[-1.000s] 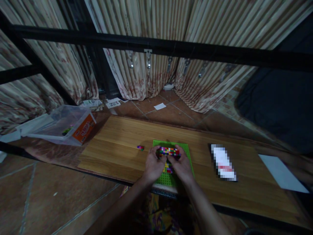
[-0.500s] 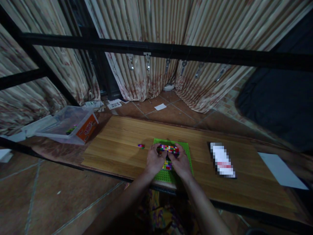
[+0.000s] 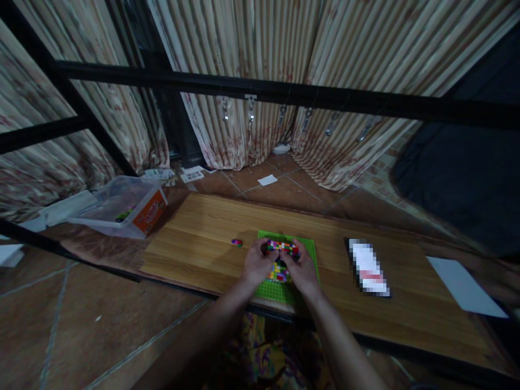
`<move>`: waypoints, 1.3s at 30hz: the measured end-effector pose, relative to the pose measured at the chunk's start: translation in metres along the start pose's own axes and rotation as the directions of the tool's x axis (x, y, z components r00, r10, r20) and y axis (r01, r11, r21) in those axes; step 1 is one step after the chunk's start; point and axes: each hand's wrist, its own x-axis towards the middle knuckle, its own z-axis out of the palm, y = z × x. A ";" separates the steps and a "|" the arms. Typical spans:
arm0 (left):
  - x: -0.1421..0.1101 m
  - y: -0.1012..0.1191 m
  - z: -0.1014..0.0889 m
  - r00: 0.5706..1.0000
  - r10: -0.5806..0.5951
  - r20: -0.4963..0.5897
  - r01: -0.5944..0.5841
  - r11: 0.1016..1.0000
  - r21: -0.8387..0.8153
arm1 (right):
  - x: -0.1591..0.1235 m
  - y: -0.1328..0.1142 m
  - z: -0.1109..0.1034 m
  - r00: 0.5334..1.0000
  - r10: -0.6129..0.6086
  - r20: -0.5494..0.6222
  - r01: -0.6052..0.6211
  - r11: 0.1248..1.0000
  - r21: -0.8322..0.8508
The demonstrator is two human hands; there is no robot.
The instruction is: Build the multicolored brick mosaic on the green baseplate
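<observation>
A multicoloured block of toy bricks (image 3: 283, 247) is gripped from both sides over the green studded baseplate (image 3: 306, 249). My left hand (image 3: 259, 264) has its fingers closed round the block's left end, the thumb at the near side. At the right end, my right hand (image 3: 301, 266) closes on the same block, and the two thumbs almost meet. More coloured bricks (image 3: 278, 272) show on the baseplate below the thumbs. Whether the held block touches the plate I cannot tell. Left of the plate, a few small loose bricks (image 3: 236, 242) lie on the wooden tabletop (image 3: 203, 233).
A clear plastic box (image 3: 117, 203) with an orange label and some green bricks inside stands left of the table. A pixelated phone-like object (image 3: 368, 268) lies on the tabletop's right part, and a white sheet (image 3: 465, 286) at its right end. A black bar (image 3: 284, 92) crosses beyond.
The camera view has shifted slightly. My hands stay on the brick block in nearly the same place over the baseplate; a little more of the bricks below the thumbs shows.
</observation>
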 end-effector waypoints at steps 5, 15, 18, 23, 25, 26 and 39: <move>0.003 -0.007 0.001 1.000 -0.019 0.019 0.021 0.996 -0.083 | 0.002 -0.004 0.001 1.000 0.007 -0.030 -0.008 1.000 -0.023; 0.001 -0.003 0.000 0.996 -0.081 0.045 0.088 0.977 -0.197 | -0.003 -0.020 0.002 0.997 0.081 -0.004 -0.079 0.970 -0.230; 0.000 -0.001 -0.001 0.993 -0.106 0.052 0.115 0.968 -0.223 | -0.003 -0.019 0.002 0.997 0.083 -0.004 -0.081 0.968 -0.236; 0.000 0.003 -0.004 0.987 -0.148 0.062 0.159 0.950 -0.270 | -0.004 -0.019 0.002 0.996 0.090 -0.008 -0.089 0.964 -0.249; 0.001 0.004 -0.005 0.984 -0.164 0.074 0.178 0.940 -0.292 | -0.004 -0.019 0.002 0.996 0.085 -0.007 -0.084 0.965 -0.249; 0.002 0.005 -0.005 0.983 -0.168 0.079 0.184 0.935 -0.304 | -0.004 -0.019 0.001 0.997 0.083 -0.005 -0.082 0.965 -0.249; 0.008 0.001 -0.004 0.991 -0.112 0.077 0.131 0.946 -0.297 | 0.009 -0.004 0.002 0.998 0.049 -0.043 -0.053 0.995 -0.090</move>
